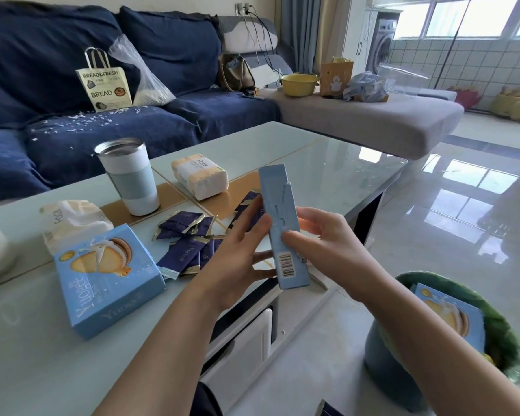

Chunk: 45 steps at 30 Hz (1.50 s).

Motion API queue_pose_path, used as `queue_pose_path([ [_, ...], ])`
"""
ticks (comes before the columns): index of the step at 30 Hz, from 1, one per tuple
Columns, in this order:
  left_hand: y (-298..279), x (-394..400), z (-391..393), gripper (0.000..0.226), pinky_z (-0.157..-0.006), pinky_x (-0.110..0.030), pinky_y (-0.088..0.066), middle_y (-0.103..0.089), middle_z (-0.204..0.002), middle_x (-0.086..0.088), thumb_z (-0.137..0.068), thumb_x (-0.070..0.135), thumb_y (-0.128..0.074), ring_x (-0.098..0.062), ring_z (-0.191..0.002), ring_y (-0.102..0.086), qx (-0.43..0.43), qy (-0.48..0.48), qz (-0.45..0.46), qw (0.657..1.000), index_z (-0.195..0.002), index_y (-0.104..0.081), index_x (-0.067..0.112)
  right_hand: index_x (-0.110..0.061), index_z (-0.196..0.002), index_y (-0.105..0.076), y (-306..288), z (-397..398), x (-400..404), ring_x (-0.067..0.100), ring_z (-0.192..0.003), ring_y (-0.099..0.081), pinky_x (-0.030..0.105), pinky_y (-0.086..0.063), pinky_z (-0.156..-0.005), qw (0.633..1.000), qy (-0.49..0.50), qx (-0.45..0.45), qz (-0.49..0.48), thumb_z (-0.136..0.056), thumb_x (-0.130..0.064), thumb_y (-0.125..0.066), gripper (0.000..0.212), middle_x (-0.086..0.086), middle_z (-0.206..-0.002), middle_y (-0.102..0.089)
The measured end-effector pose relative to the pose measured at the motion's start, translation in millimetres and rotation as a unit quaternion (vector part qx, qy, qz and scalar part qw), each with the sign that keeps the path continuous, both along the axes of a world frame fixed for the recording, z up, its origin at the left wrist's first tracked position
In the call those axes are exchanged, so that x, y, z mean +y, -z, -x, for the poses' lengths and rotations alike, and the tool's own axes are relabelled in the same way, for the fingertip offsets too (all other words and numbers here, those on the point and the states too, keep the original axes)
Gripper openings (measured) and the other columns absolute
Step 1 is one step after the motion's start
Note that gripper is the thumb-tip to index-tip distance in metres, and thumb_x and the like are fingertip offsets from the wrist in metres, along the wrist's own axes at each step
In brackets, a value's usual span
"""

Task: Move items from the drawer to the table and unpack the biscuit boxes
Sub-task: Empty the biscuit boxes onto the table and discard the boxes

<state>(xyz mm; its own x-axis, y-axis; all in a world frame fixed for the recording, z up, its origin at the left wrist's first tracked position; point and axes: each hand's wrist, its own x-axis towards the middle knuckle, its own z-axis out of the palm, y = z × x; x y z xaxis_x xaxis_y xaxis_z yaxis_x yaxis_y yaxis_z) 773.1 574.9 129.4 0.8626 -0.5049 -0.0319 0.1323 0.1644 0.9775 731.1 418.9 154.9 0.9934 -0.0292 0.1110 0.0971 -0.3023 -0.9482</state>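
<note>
Biscuit box [283,226], pale blue with a torn side edge and a barcode near its lower end, stands upright between both hands above the worktop [327,163] edge. Left hand [237,250] grips its left face, right hand [321,238] clasps its right side, thumb across the front. Left of the left hand lie dark blue biscuit packets [186,244] and a second box [108,280].

- Light-blue biscuit box [282,226], frame centre: held edge-on and upright, seam torn, barcode low.
- Second blue box [108,280], lower left: closed, flat on the table.
- Navy-and-gold sachets [186,244], centre-left: piled loosely between both boxes.
</note>
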Motion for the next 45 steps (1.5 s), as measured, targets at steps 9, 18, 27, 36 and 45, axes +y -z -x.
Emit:
queue_pose_path([
  [9, 2, -1, 2, 0.052, -0.090, -0.058, -0.053, -0.059, -0.133, 0.005, -0.090, 0.049, -0.051, -0.031, -0.115, -0.062, -0.003, -0.004, -0.023, 1.000, -0.140, -0.036, 0.057, -0.023, -0.103, -0.073, -6, 0, -11, 0.019, -0.092, -0.072, 0.036, -0.060, -0.077, 0.997, -0.033, 0.060, -0.046, -0.091, -0.007, -0.059, 0.025, 0.004, -0.095, -0.076],
  [18, 0, -1, 3, 0.064, -0.088, -0.056, -0.054, -0.068, -0.115, 0.009, -0.084, 0.046, -0.057, -0.029, -0.109, -0.065, -0.034, -0.002, -0.028, 0.999, -0.143, -0.033, 0.051, -0.028, -0.096, -0.070, -11, 2, -13, 0.004, -0.079, -0.072, 0.019, -0.055, -0.059, 0.992, -0.083, 0.060, -0.079, -0.093, -0.005, -0.059, 0.026, -0.006, -0.083, -0.076],
  [27, 3, 3, -1, 0.061, -0.090, -0.061, -0.052, -0.059, -0.130, 0.001, -0.084, 0.051, -0.058, -0.035, -0.114, -0.061, -0.024, 0.002, -0.032, 0.999, -0.140, -0.036, 0.054, -0.021, -0.109, -0.069, -9, 2, -14, 0.013, -0.091, -0.072, 0.030, -0.058, -0.070, 0.987, -0.083, 0.067, -0.123, -0.093, -0.007, -0.060, 0.022, -0.001, -0.096, -0.077],
  [36, 6, 5, -3, 0.056, -0.090, -0.063, -0.051, -0.055, -0.136, -0.001, -0.088, 0.050, -0.054, -0.037, -0.116, -0.059, -0.013, 0.003, -0.024, 1.000, -0.140, -0.037, 0.052, -0.018, -0.102, -0.070, -9, 2, -16, 0.014, -0.089, -0.073, 0.029, -0.059, -0.066, 0.979, -0.100, 0.060, -0.165, -0.094, -0.008, -0.057, 0.017, -0.002, -0.092, -0.077],
  [45, 5, 6, -4, 0.051, -0.087, -0.060, -0.053, -0.052, -0.137, -0.006, -0.094, 0.043, -0.052, -0.039, -0.115, -0.058, -0.028, 0.001, 0.008, 1.000, -0.142, -0.035, 0.050, -0.016, -0.098, -0.071, -9, 2, -16, 0.016, -0.085, -0.072, 0.033, -0.061, -0.070, 0.973, -0.089, 0.068, -0.199, -0.094, -0.006, -0.056, 0.019, 0.001, -0.090, -0.077],
])
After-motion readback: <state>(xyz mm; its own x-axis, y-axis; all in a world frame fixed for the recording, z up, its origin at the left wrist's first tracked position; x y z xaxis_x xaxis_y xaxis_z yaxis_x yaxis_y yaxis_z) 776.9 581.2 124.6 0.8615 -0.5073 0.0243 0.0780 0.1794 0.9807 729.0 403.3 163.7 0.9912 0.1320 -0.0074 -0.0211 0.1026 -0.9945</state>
